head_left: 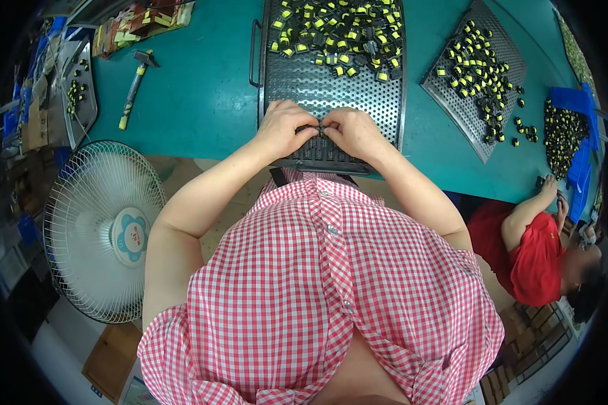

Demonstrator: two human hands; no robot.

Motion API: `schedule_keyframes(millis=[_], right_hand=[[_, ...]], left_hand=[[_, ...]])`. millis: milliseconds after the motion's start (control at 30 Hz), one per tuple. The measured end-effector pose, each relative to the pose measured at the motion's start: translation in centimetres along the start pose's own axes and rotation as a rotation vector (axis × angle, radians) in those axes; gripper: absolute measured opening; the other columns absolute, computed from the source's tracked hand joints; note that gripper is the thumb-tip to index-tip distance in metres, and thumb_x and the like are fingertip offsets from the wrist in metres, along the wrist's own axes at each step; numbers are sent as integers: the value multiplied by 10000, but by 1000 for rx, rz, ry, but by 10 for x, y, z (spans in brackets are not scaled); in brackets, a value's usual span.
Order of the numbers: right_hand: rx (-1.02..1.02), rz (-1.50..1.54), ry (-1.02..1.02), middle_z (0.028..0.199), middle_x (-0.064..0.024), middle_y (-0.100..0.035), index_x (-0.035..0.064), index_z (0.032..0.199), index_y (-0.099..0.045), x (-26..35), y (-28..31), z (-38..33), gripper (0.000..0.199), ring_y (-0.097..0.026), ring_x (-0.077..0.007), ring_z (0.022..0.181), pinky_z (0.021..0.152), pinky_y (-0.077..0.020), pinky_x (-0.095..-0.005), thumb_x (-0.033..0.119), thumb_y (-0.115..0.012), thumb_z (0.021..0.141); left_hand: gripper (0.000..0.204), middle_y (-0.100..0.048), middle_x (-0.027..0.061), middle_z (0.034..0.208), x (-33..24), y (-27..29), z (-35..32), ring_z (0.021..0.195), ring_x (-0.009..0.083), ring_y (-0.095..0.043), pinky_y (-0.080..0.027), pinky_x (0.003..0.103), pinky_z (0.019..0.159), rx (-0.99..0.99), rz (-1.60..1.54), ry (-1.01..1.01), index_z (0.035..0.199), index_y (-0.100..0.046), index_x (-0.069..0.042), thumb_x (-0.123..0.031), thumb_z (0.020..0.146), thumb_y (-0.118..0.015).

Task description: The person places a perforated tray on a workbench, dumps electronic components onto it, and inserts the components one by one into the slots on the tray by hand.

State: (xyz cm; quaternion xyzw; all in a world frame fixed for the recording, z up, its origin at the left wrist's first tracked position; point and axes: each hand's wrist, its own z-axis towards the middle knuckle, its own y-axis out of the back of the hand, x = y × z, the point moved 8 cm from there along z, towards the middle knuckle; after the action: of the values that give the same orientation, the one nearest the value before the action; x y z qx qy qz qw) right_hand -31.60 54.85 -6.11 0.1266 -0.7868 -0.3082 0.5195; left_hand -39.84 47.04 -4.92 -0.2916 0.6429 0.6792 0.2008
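My left hand [284, 128] and my right hand [355, 133] meet over the near half of a perforated metal tray [304, 88]. Thumb and forefinger of each are pinched together on a small dark part [320, 128]; the fingers cover most of it, so its exact kind is hidden. Just below my fingertips, a row of black slotted strips [327, 154] lies along the tray's near end. Heaped across the far half are many small black components with yellow bands [338, 34], resembling little transformers.
To the right, a second perforated tray [439, 86] carries more yellow-banded components, some spilled beside it. A blue bin [577, 172] stands farther right, near a co-worker in red [520, 250]. On the left are a hammer [135, 88], a smaller tray [88, 81] and a floor fan [105, 233].
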Motion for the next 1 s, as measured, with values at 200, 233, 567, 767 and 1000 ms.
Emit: schedule_keyframes(millis=[200,233,567,767,1000], right_hand=[[-24,-67,42,796,-117,-642,62,827,-664,4,1,1,129,-623,-288,766,700,-498,-390,130,-617,728],[-22,-68,41,800,-121,-641,63,829,-665,3,0,1,131,-622,-290,768,700,-498,-390,133,-617,729],[-104,-225,95,776,-132,-616,62,800,-663,9,-4,-6,139,-623,-300,753,669,-509,-401,170,-623,722],[-384,-153,30,862,-148,-591,40,944,-625,-10,52,-1,250,-591,-316,820,711,-483,-395,130,-666,715],[-609,-474,91,809,-118,-562,53,841,-563,-19,64,26,169,-579,-293,763,646,-469,-402,99,-596,682]], left_hand=[[129,-640,32,836,0,-2,-1,901,224,-540,-352,376,832,5,-23,31,826,-667,-98,-167,718,-684],[128,-639,32,843,0,-2,-1,901,224,-539,-353,374,831,4,-20,30,826,-667,-98,-166,719,-683],[149,-618,86,887,-2,18,22,874,266,-557,-408,377,786,-154,25,44,894,-661,-61,-145,775,-629],[348,-594,95,878,-2,13,60,859,288,-556,-453,383,733,-315,92,99,1063,-581,-78,-146,735,-675],[295,-559,94,937,-4,1,79,861,312,-567,-474,405,691,-426,278,200,967,-570,-105,-167,704,-689]])
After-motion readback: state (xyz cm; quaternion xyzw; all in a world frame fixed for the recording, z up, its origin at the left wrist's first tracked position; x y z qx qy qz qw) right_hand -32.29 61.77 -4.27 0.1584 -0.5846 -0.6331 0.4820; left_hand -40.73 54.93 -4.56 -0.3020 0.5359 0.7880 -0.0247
